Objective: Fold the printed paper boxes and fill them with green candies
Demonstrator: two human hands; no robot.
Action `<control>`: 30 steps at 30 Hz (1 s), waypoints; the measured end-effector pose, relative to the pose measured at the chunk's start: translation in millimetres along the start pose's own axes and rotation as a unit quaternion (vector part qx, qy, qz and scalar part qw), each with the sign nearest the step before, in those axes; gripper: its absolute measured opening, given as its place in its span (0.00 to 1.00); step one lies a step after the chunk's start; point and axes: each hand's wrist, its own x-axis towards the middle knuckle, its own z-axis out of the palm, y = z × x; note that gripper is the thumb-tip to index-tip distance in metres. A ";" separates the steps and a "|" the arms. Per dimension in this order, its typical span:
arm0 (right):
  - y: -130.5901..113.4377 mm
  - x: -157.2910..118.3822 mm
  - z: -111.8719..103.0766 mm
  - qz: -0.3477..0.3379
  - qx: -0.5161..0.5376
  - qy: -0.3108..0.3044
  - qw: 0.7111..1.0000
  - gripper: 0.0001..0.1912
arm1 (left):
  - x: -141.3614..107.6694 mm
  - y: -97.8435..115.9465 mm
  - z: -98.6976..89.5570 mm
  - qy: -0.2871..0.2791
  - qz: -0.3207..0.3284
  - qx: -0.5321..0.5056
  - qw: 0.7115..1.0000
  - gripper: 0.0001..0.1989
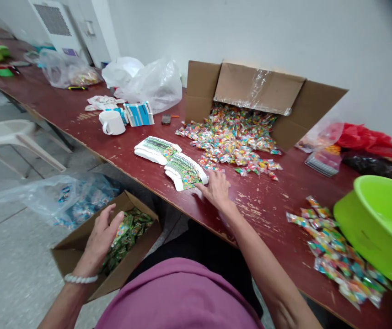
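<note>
My left hand [100, 234] hovers over a cardboard box [60, 256] on the floor, thumb and fingers apart. Green printed packets [130, 230] fill that box, and a brightly coloured one shows just beside my thumb. On the table, my right hand [217, 191] reaches to the near end of a fanned row of green printed cards [185, 171] with white edges. Its fingers are spread, the thumb touching the last card. A second fanned stack [156, 148] lies against the first. Small wrapped candies [233, 141] spread just beyond my right hand.
An opened cardboard carton [257, 87] spills candies onto the red table [127, 157]. A green basin [370, 228] and more wrapped candies [336, 256] are at right. A white mug [112, 122] and plastic bags [158, 84] stand farther left. A white stool [7, 135] is on the floor.
</note>
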 end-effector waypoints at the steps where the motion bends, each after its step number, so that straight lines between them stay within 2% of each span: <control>1: 1.3 7.8 3.8 0.026 -0.029 -0.010 0.999 0.33 | 1.8 -2.1 1.5 -0.013 -0.002 -0.021 1.000 0.33; 3: 0.3 16.5 11.7 0.059 -0.063 -0.023 0.996 0.34 | 0.9 1.6 11.0 -0.047 0.005 -0.053 0.997 0.32; 7: -4.6 16.7 22.9 0.097 -0.063 -0.006 0.993 0.32 | -7.4 22.5 34.3 -0.082 0.057 -0.028 0.995 0.29; 9: -4.2 14.3 25.3 0.123 -0.037 0.017 0.992 0.31 | -9.9 32.3 41.2 -0.085 0.080 -0.011 0.993 0.28; 11: -1.3 11.8 25.3 0.147 0.033 0.043 0.988 0.25 | -10.7 40.2 45.0 -0.084 0.110 0.006 0.990 0.27; 13: 3.3 8.6 22.1 0.157 0.122 0.058 0.978 0.18 | -10.1 46.9 46.8 -0.075 0.141 0.019 0.987 0.26; 15: 8.2 4.0 14.6 0.150 0.190 0.046 0.969 0.14 | -8.8 53.8 46.7 -0.051 0.174 0.025 0.983 0.25; 19: 11.3 -11.3 -13.9 0.089 0.293 -0.035 0.951 0.14 | -7.2 75.6 40.3 0.010 0.223 0.001 0.975 0.23; 21: 6.7 -21.3 -31.6 0.034 0.373 -0.095 0.922 0.14 | -9.3 91.8 35.8 -0.027 0.204 -0.069 0.976 0.24; 22: 2.8 -26.4 -40.1 0.007 0.407 -0.123 0.905 0.14 | -11.6 100.3 34.3 -0.081 0.182 -0.116 0.973 0.24; 23: -1.9 -31.3 -48.0 -0.018 0.432 -0.147 0.889 0.13 | -14.7 108.5 33.9 -0.158 0.152 -0.163 0.962 0.24; 24: -7.3 -36.0 -54.9 -0.037 0.447 -0.167 0.878 0.13 | -18.6 115.5 34.8 -0.251 0.116 -0.205 0.939 0.24; 25: -13.0 -40.4 -60.9 -0.050 0.452 -0.183 0.872 0.13 | -23.3 121.0 37.2 -0.351 0.077 -0.239 0.902 0.26; 27: -23.9 -48.3 -69.8 -0.064 0.463 -0.218 0.857 0.13 | -34.3 126.1 45.5 -0.528 0.004 -0.292 0.797 0.29; 29: -32.2 -54.8 -75.2 -0.063 0.485 -0.256 0.834 0.12 | -46.0 124.0 55.6 -0.641 -0.054 -0.336 0.688 0.34; 30: -34.9 -57.5 -76.8 -0.060 0.496 -0.272 0.823 0.12 | -51.4 121.5 60.0 -0.670 -0.073 -0.355 0.648 0.36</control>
